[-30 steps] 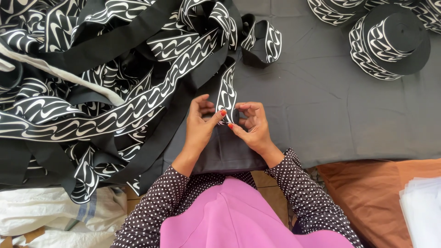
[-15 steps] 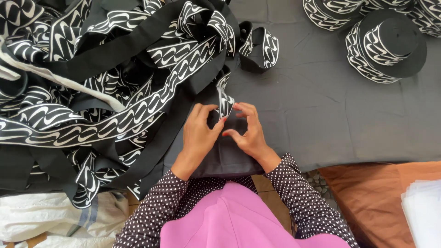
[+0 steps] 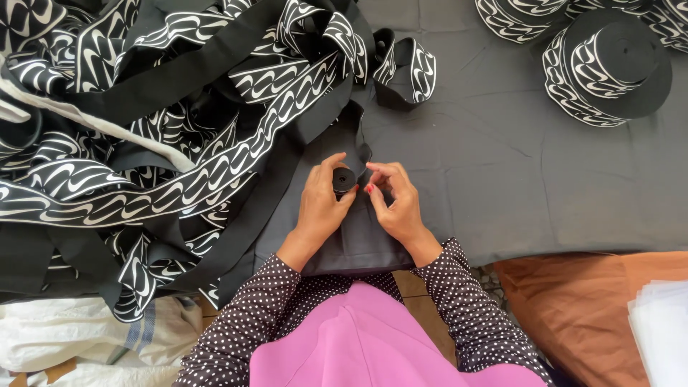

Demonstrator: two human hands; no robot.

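Note:
My left hand (image 3: pixel 321 208) pinches a small, tightly wound coil of black band (image 3: pixel 345 179) between thumb and fingers, just above the table's near edge. My right hand (image 3: pixel 395 201) touches the same coil from the right with its fingertips. The band runs up from the coil (image 3: pixel 356 129) into a big tangled heap of black band with white curved marks (image 3: pixel 158 143) on the left. Both hands rest over a dark grey cloth-covered table (image 3: pixel 502 172).
Finished rolls of the patterned band (image 3: pixel 605 68) sit at the far right, with more rolls (image 3: pixel 523 14) at the top edge. An orange-brown cushion (image 3: pixel 573 308) and white sheets (image 3: pixel 663 337) lie lower right. A white sack (image 3: pixel 79 344) lies lower left.
The band end, held flat between both hands a second ago, is now wound into a small coil. The hands have shifted slightly up the table.

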